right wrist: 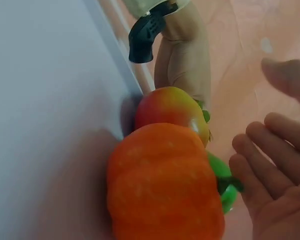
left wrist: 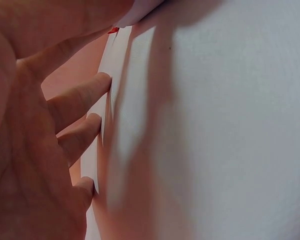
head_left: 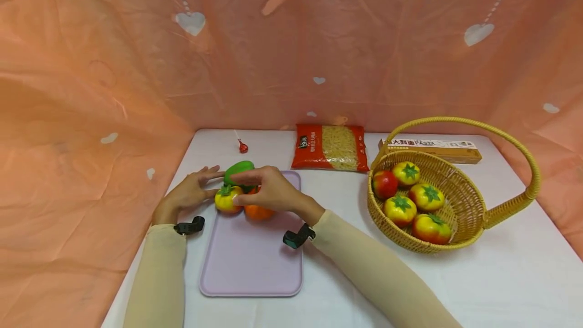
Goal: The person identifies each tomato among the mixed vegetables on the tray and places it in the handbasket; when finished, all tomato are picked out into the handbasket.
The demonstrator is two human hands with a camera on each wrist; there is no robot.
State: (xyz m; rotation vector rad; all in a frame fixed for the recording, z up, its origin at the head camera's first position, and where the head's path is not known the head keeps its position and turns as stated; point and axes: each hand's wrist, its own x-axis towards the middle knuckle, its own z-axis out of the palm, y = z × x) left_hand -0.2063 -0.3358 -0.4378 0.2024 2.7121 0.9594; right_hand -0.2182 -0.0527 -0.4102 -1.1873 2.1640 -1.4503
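Observation:
On the lavender tray (head_left: 250, 267) a yellow-red tomato-like fruit (head_left: 226, 201), an orange pumpkin (right wrist: 162, 185) and a smooth green fruit or vegetable (head_left: 238, 168) sit close together at the far end. My left hand (head_left: 188, 194) is at the tray's left side, fingers spread and fairly straight; in the left wrist view several fingertips rest on the white tabletop. Its thumb and index finger reach toward the yellow-red fruit and the green one. My right hand (head_left: 273, 190) hovers over the pumpkin with extended fingers. The right wrist view shows its palm apart from the pumpkin.
A wicker basket (head_left: 471, 206) with a tall handle holds several yellow-red fruits at the right. Behind it lies a pasta box (head_left: 455, 154). A red bag of pasta (head_left: 330, 148) lies at the back, and a small red object (head_left: 243, 147) lies at the back left.

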